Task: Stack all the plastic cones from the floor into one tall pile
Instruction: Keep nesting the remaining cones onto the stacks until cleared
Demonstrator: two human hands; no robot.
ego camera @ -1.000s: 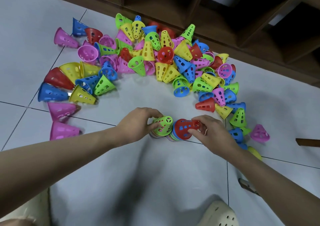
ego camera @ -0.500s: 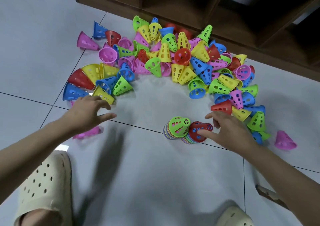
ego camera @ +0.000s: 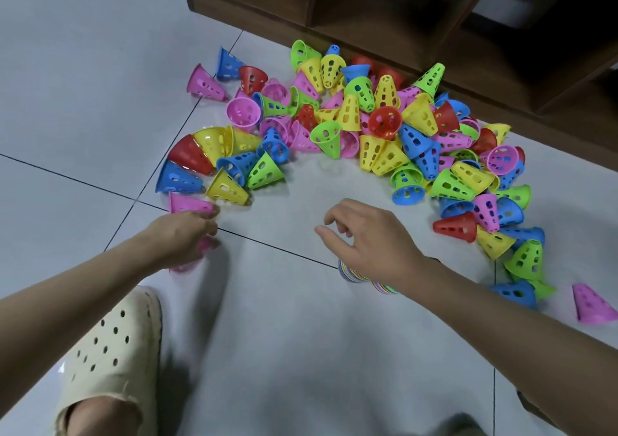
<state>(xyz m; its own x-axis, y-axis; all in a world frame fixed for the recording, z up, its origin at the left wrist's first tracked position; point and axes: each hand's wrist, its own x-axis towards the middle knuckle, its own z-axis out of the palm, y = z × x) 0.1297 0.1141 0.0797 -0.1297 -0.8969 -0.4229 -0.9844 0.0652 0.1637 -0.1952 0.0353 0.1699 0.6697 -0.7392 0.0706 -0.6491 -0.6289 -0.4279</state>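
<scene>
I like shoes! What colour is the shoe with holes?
The shoe is cream, seen in the head view.

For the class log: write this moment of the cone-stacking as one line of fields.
step: fetch next cone | left hand: over pink cone, grasp unclear | right hand: open above stacks | loose cones: many on floor

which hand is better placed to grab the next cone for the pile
Left. The left hand is already over a pink cone lying on the floor, while the right hand hovers empty above the stacked cones.
</scene>
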